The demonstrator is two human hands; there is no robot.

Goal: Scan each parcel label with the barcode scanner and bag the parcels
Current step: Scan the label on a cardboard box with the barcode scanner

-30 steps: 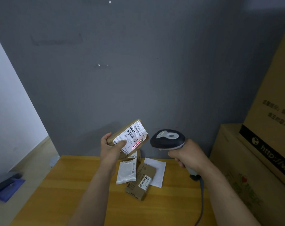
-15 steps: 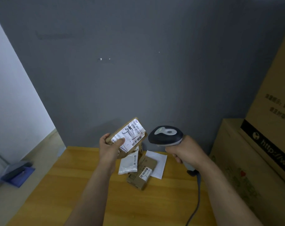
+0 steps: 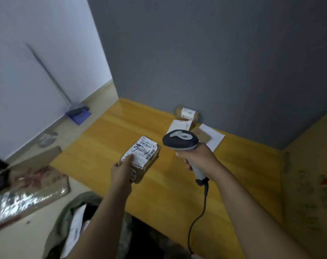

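Overhead, left hand (image 3: 122, 171) grips parcel (image 3: 143, 159), right hand (image 3: 198, 156) scanner (image 3: 180, 140).

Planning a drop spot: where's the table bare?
Bare: the table's left half, from its left edge to the held parcel; also near right, between the scanner cable and the carton. Crowded: far edge by the wall, where parcels pile.

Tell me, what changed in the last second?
The red scan line on the label is gone. The left hand has lowered the brown parcel from in front of the wall to low over the table. Unchanged: the left hand holds the parcel, the right hand grips the scanner, other parcels lie by the wall.
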